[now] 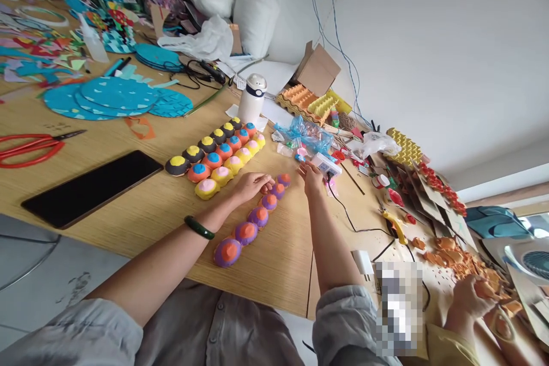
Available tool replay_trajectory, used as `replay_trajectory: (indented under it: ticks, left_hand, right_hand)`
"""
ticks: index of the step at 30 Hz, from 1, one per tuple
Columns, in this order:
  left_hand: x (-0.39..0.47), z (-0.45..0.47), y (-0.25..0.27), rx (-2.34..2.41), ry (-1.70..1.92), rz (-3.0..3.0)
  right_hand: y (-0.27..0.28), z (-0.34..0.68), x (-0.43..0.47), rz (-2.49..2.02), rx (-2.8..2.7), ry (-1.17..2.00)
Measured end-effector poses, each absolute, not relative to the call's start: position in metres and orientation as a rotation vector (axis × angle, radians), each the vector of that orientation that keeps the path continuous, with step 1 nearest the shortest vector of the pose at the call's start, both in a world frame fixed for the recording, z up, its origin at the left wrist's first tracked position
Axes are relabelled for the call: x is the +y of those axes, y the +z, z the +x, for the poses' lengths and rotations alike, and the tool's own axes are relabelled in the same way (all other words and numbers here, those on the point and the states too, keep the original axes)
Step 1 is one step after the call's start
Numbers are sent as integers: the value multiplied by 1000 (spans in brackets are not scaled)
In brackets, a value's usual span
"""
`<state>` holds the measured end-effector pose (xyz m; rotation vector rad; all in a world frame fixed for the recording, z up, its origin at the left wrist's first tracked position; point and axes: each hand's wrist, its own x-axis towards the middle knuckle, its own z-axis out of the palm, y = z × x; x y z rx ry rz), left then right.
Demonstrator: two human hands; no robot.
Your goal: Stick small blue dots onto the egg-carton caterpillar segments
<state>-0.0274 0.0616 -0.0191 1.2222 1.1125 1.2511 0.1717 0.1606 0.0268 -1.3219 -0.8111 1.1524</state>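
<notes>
My left hand [254,186] is closed, its fingers curled together beside the far end of a strip of egg-carton cups painted purple with orange tops [258,216]. Whatever those fingers hold, if anything, is hidden. Fingers loosely apart, my right hand [311,176] is beside a white power strip [326,164] and close to a small blue piece [300,158]. Left of my left hand lie three more cup strips: black with yellow tops [207,143], orange with blue tops [211,160] and yellow with pink tops [222,175].
A dark phone [92,189] and red-handled scissors [32,147] lie at the left. Behind the strips stands a white bottle [253,100]. Blue paper discs [115,94] are further back. A co-worker's hand [469,297] is at the right, near orange scraps [454,257]. A cable crosses the table.
</notes>
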Motion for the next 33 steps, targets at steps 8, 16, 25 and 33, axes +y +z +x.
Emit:
replay_trajectory:
  ticks: [8,16,25,33]
  left_hand:
    - [52,-27,-12,1222,1316,1213]
    - [28,-28,15,1218,1419,1523]
    - [18,-23,27,1099,1511,1893]
    - [20,-18,17,1015,1503,1904]
  right_hand:
    - [31,159,114,-1230,-868,1235]
    - [37,150,35,-953,-897,1585]
    - [31,151,25,-1042,-857,1685]
    - [31,142,17,-1117,-839,1725]
